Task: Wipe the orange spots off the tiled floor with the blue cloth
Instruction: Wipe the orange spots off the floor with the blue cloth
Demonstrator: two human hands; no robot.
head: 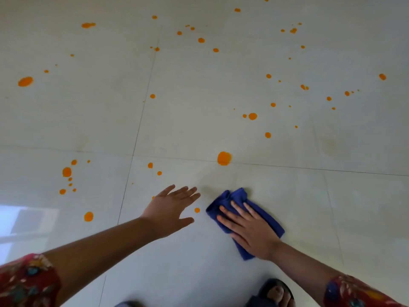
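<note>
Right hand flat on the blue cloth, fingers straight and pressing down, nothing curled round it. The cloth lies bunched on the tiled floor, near and just right of centre, its far end poking out past the fingertips. Left hand is open too, fingers spread and holding nothing, reaching out just left of the cloth; whether the palm touches the tile, I can't tell. Between the two hands sits one small spot, close beside the cloth's left edge but not under it. Farther out, a big round spot sits right on a tile joint. And beyond that, orange spots everywhere, scattered left, right and far across the pale tiles. At the near edge are red patterned sleeves on both arms and a black sandal on a foot.
</note>
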